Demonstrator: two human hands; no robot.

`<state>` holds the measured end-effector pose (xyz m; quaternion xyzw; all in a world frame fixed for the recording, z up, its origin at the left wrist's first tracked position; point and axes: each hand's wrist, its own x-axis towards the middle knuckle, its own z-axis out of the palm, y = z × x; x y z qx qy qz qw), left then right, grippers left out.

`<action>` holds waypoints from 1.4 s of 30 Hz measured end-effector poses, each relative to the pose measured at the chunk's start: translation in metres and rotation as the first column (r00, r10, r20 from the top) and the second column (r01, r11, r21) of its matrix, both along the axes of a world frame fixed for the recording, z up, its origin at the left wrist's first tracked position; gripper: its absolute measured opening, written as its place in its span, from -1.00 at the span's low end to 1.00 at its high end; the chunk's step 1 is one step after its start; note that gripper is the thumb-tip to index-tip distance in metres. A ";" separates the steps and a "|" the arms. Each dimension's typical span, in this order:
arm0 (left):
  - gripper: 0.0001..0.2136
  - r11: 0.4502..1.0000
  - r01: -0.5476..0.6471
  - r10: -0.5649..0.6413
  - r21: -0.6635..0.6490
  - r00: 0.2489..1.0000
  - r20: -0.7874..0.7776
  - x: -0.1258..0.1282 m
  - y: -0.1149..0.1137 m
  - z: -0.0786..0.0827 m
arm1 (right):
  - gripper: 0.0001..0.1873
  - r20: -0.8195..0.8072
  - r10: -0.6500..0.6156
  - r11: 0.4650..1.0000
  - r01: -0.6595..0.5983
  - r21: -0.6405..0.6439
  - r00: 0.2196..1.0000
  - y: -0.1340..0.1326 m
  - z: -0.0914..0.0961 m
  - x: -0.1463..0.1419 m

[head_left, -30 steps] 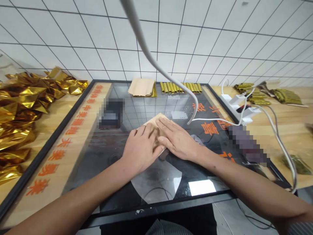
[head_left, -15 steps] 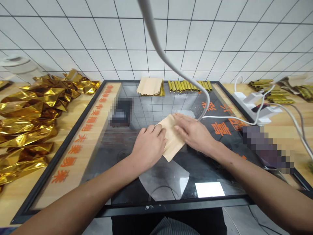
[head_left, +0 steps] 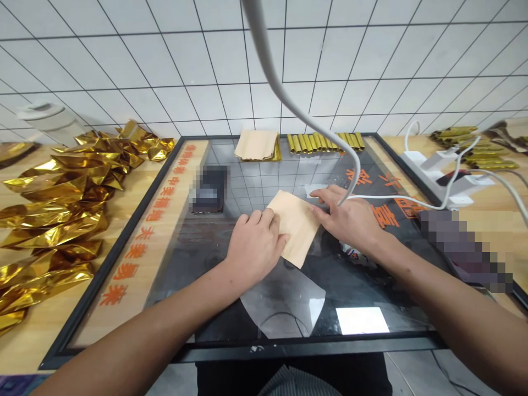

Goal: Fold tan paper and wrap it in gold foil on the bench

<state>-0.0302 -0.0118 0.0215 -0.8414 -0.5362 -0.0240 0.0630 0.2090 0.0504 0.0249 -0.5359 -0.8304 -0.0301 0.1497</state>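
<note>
Resting on the left edge of a tan paper sheet point(head_left: 299, 228): left hand point(head_left: 252, 242), fingers bent, knuckles up. Can't tell if it pinches the edge or only presses on it. Sheet is four-sided, matte, faintly creased, turned cornerwise; lies mid-panel on smooth dark glass point(head_left: 214, 239), between both hands. Right hand point(head_left: 348, 217) at the sheet's right corner, thumb and forefinger slightly parted, nothing seen in between; thumb tip by the corner, contact unclear.

Glass panel is glossy, reflective, set in a straight black frame point(head_left: 107, 261), orange characters point(head_left: 142, 224) down the left strip. Far edge: stack of tan paper point(head_left: 253, 144), wavy-edged, yellow-gold showing at its right side; next to it, row of slim yellow-gold tubes point(head_left: 305, 144), side by side. Left: heap of crinkled, shiny gold foil pieces point(head_left: 58, 231), angular folds, on pale wood-grain table point(head_left: 45, 335). Right: white plastic power strip point(head_left: 414, 159), plugs in. Thick smooth grey-white cable point(head_left: 264, 49) curves down in front of white tile wall point(head_left: 165, 55) toward right hand.
</note>
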 end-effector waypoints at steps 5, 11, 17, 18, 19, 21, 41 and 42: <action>-0.70 1.000 0.025 -0.025 0.003 0.999 -0.022 -0.006 0.006 -0.004 | -0.64 -0.056 0.276 0.961 -0.275 0.025 0.960 -0.020 0.002 -0.018; -0.63 0.970 0.242 -0.240 -0.005 0.964 0.115 -0.025 0.024 -0.016 | -0.74 -0.032 0.312 0.950 -0.312 0.005 0.950 -0.020 -0.011 -0.023; -0.50 0.936 0.341 -0.341 -0.083 0.940 0.007 -0.030 0.048 -0.009 | -0.74 0.048 0.266 0.964 -0.265 -0.030 0.963 -0.018 -0.012 -0.025; -0.48 0.934 0.339 -0.342 -0.109 0.940 -0.007 -0.031 0.054 -0.006 | -0.73 0.064 0.262 0.965 -0.261 -0.024 0.963 -0.020 -0.012 -0.025; -0.46 0.931 0.337 -0.343 -0.144 0.939 -0.020 -0.032 0.060 -0.002 | -0.74 0.077 0.258 0.966 -0.257 -0.015 0.963 -0.021 -0.012 -0.026; -0.43 0.911 0.342 -0.359 -0.228 0.932 -0.036 -0.035 0.072 0.005 | -0.75 0.094 0.256 0.966 -0.258 0.005 0.962 -0.022 -0.013 -0.027; -0.18 0.816 0.371 -0.431 -0.443 0.902 -0.038 -0.046 0.117 0.020 | -0.75 0.101 0.270 0.961 -0.274 0.030 0.958 -0.022 -0.016 -0.028; -0.16 0.813 0.378 -0.435 -0.443 0.900 -0.032 -0.048 0.116 0.020 | -0.76 0.099 0.269 0.961 -0.273 0.031 0.958 -0.022 -0.016 -0.028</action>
